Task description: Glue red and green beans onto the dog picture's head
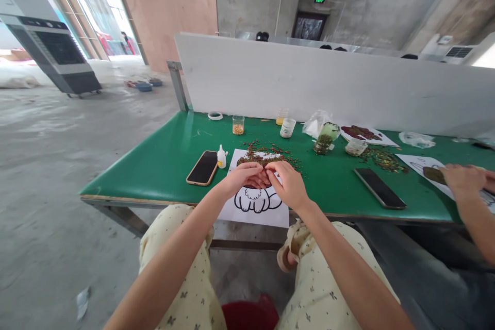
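Observation:
My left hand [248, 175] is over a sheet of paper [228, 212], its fingers curled and the palm partly turned up. My right hand [286, 183] meets it, thumb and fingers drawn together at the left fingertips. Whatever is between the fingers is too small to make out. The paper carries a black outline drawing of an animal [253, 202], its upper part covered with dark red and green grains partly hidden by my hands. More loose grains [288, 158] lie scattered just beyond. A small white squeeze bottle [221, 158] stands left of the paper.
A phone [202, 168] lies left of the bottle, another phone [380, 188] to the right. Behind are a cup of yellowish grains [238, 126], a white cup [287, 128] and a tipped jar [324, 142]. Another person's hand [466, 180] works at far right. A white partition [309, 77] borders the green table [154, 170].

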A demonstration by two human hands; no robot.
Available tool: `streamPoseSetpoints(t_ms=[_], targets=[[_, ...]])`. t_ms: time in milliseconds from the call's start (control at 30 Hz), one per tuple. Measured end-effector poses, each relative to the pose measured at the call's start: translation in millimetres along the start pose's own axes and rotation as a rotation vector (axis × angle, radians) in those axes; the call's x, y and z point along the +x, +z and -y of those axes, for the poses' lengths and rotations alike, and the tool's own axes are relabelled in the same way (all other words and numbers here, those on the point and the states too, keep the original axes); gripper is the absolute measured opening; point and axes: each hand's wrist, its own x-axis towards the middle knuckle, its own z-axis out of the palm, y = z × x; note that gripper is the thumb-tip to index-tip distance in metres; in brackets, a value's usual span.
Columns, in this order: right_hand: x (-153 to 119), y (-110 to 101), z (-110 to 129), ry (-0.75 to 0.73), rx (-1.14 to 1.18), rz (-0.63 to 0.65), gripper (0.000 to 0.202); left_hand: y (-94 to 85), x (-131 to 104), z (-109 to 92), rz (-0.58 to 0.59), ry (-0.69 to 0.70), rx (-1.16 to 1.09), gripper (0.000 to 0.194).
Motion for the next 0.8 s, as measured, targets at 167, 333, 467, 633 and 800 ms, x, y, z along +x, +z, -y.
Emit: streamPoseSetpoints(t_ms=[167, 333, 467, 633, 800], targets=[[-0.1, -0.2, -0.1, -0.023, 0.002, -0.018, 0.018, 1.2, -1.4, -0.5, -0.013, 0.005, 0.03, 0.032], [-0.7, 1.4, -1.4, -0.044, -0.011, -0.044, 0.017, 2.4, -2.3, -1.9, -0.01, 0.015, 0.038, 0.031], [-1.3, 2.4, -2.6, -0.047, -0.018, -0.054, 0.018, 1.9, -2.8, -0.3, -0.005, 0.023, 0.052, 0.03], [-1.4, 2.3, -2.8, -0.044, -0.033, -0.055, 0.018, 1.6, -2.5, 0.9, -0.005, 0.026, 0.075, 0.031], [-1.3, 2.0, -1.8, -0.046, -0.043, -0.062, 0.017, 2.5, -1.7, 0.5, -0.008, 0.013, 0.076, 0.03]])
